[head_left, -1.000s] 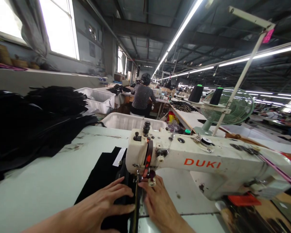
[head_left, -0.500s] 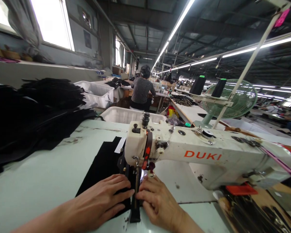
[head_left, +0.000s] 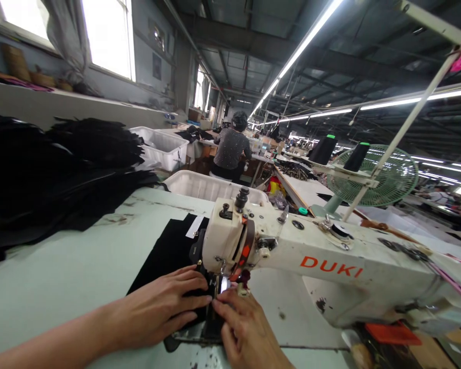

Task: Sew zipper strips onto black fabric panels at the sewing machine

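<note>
A black fabric piece [head_left: 163,254] lies flat on the pale green table, partly under the head of a white sewing machine [head_left: 284,246]. My left hand [head_left: 169,303] rests on the fabric left of the needle area, fingers spread and palm down. A dark strip with a zipper [head_left: 215,307] runs toward me from the presser foot. My right hand [head_left: 246,318] is at the strip's right side, fingers bent, with thumb and fingertips close to its edge. A white label [head_left: 194,226] sits at the fabric's far end. The needle tip is hidden.
A big pile of black pieces [head_left: 61,174] covers the table's left side. White bins [head_left: 215,185] stand beyond the table, and a person [head_left: 232,146] sits farther back. At the right are thread cones [head_left: 323,149], a green fan [head_left: 392,174] and a red tray [head_left: 392,333].
The view has shifted, so the machine appears farther right and lower. The zipper strip's near end reaches less far toward me, and both hands remain beside the strip.
</note>
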Demonstrator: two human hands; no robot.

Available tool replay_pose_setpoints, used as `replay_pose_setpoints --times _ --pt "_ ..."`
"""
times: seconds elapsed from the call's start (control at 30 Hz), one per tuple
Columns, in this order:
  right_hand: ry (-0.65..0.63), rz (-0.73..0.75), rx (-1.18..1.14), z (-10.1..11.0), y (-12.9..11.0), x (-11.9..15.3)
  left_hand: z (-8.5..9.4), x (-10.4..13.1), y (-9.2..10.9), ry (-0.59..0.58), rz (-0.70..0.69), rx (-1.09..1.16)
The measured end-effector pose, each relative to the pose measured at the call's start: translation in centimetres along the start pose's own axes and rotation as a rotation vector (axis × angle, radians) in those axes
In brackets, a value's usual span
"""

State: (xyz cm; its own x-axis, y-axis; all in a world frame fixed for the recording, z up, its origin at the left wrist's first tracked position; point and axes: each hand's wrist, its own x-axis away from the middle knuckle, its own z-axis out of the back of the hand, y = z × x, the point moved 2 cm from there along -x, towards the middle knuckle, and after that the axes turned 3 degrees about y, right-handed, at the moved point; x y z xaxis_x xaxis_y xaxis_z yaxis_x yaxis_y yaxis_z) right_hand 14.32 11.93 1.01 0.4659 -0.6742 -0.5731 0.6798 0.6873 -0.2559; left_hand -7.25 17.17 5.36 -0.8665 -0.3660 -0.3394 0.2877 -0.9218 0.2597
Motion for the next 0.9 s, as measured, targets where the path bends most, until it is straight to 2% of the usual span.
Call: replay_pose_setpoints --times 0.13,0.33,0.63,0.8,0.9 --pt "0.048 0.014 0.057 -0.4 0.4 0.2 -0.1 -0.3 -0.5 -0.004 0.026 0.02" --pt "0.049 -0.001 0.108 -0.6 0.3 0.3 -0.1 -0.7 -0.5 -0.086 0.081 0.009" --pt "0.038 -0.002 0.142 -1.5 1.1 0.9 0.2 -0.8 -0.4 -0.106 0.111 0.04" --pt "0.076 0.08 0.12 -2.4 2.3 0.8 0.6 -0.6 -0.2 -0.019 0.119 0.101" --pt "0.202 0.115 0.194 -3.0 2.5 0.4 0.1 0.1 -0.7 0.023 0.162 0.083"
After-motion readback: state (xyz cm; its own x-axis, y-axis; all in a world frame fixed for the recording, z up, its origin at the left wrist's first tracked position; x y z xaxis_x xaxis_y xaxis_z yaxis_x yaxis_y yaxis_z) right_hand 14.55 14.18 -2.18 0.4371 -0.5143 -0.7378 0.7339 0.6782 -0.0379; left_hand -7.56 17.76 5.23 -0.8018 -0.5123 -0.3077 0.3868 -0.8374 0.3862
